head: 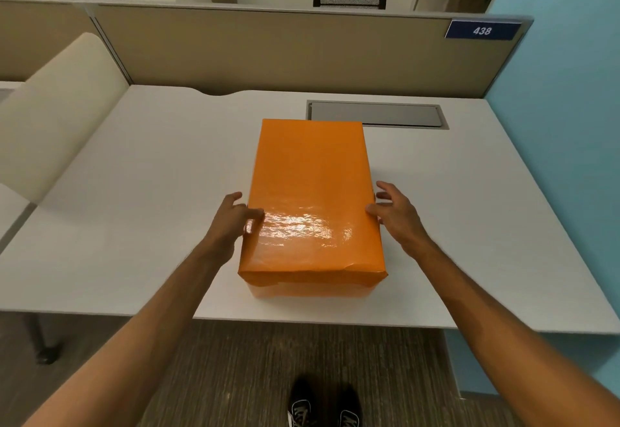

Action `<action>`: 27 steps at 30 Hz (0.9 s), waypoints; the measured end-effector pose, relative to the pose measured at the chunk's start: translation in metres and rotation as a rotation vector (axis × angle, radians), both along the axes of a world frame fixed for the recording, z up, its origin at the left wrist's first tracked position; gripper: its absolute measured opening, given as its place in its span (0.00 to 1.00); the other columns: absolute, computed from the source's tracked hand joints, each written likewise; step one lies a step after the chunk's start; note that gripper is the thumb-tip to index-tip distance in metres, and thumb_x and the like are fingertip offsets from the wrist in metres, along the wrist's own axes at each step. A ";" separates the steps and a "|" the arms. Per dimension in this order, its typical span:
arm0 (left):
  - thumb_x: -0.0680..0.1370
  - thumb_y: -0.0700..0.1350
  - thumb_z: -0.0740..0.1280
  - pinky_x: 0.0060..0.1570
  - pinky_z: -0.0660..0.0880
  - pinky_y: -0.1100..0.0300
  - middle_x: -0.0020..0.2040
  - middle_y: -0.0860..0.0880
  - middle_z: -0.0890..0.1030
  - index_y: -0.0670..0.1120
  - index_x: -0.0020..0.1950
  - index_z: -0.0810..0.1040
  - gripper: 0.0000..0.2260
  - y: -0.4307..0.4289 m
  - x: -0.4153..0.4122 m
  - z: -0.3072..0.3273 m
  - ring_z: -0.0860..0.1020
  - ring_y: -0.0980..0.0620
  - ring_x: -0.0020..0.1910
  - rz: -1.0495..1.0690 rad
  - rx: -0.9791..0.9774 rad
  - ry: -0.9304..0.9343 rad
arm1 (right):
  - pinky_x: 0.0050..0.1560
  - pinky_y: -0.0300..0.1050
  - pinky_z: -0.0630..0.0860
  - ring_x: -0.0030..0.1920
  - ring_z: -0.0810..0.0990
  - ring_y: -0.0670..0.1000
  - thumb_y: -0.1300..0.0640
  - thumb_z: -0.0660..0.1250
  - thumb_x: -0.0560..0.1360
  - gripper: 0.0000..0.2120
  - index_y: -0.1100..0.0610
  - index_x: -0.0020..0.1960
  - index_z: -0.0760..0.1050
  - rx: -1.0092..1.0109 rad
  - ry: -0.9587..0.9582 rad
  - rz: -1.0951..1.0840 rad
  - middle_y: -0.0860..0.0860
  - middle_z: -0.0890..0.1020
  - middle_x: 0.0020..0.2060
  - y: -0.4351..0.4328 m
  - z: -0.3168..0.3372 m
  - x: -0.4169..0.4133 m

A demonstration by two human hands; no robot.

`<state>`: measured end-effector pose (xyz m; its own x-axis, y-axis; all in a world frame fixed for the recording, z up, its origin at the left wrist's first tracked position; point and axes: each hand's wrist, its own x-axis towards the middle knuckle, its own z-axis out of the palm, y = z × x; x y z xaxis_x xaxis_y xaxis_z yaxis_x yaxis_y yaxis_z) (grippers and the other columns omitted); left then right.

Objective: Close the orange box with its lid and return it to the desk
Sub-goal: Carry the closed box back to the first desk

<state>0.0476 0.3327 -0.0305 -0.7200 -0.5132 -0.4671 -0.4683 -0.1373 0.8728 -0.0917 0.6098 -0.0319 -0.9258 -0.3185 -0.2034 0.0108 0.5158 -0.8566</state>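
The orange box (pixel 310 198) stands on the white desk (pixel 134 191) near its front edge, with its glossy orange lid (pixel 312 175) sitting on top and covering it. My left hand (pixel 231 222) rests against the lid's left side, thumb on the top edge. My right hand (pixel 397 215) is at the lid's right side with fingers spread, the thumb touching the edge. Neither hand wraps around the box.
A grey cable hatch (pixel 375 114) is set into the desk behind the box. A beige partition (pixel 285 47) with a blue sign reading 438 (pixel 482 30) closes the back. A cream chair back (pixel 57 107) stands at left, a blue wall (pixel 563 124) at right.
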 end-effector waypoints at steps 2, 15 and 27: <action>0.77 0.49 0.69 0.65 0.69 0.40 0.76 0.43 0.65 0.53 0.78 0.57 0.33 -0.008 -0.014 0.007 0.69 0.38 0.71 -0.030 -0.103 0.036 | 0.64 0.58 0.73 0.68 0.73 0.58 0.50 0.66 0.79 0.29 0.52 0.77 0.60 0.063 0.096 0.065 0.55 0.69 0.73 -0.011 0.007 -0.013; 0.83 0.55 0.54 0.72 0.61 0.43 0.79 0.43 0.59 0.50 0.80 0.55 0.26 -0.047 -0.075 0.003 0.65 0.37 0.74 -0.469 -0.757 -0.030 | 0.73 0.57 0.62 0.75 0.65 0.60 0.43 0.59 0.81 0.31 0.58 0.78 0.58 0.429 0.359 0.213 0.55 0.63 0.77 -0.052 0.002 -0.070; 0.83 0.53 0.57 0.71 0.63 0.43 0.79 0.42 0.61 0.49 0.79 0.58 0.25 -0.045 -0.074 0.002 0.67 0.37 0.73 -0.436 -0.692 0.017 | 0.73 0.58 0.62 0.75 0.64 0.60 0.43 0.58 0.81 0.32 0.56 0.79 0.57 0.440 0.344 0.198 0.54 0.62 0.78 -0.053 -0.002 -0.071</action>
